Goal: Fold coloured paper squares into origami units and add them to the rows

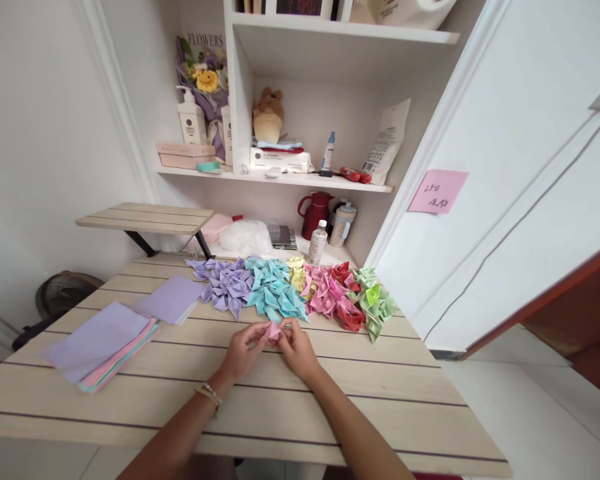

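Note:
A small folded piece of pink paper [273, 330] is held up between my two hands over the slatted table [260, 407]. My left hand [245, 347] pinches its left side, bracelets round the wrist. From the right, the fingers of my right hand [296, 347] close on the same paper. Just beyond my hands lie heaps of folded paper pieces: purple ones [226, 283], blue ones [275, 290], a few yellow ones [297, 273], pink ones [327, 290], red ones [351, 317] and green ones [375, 300].
Left of my hands lie a stack of coloured paper sheets [105, 340] and a smaller purple stack [173, 298]. A small raised stand [145, 217] is at the back left. Behind the heaps stand a bottle [317, 243] and a red jug [315, 217], under shelves [280, 177].

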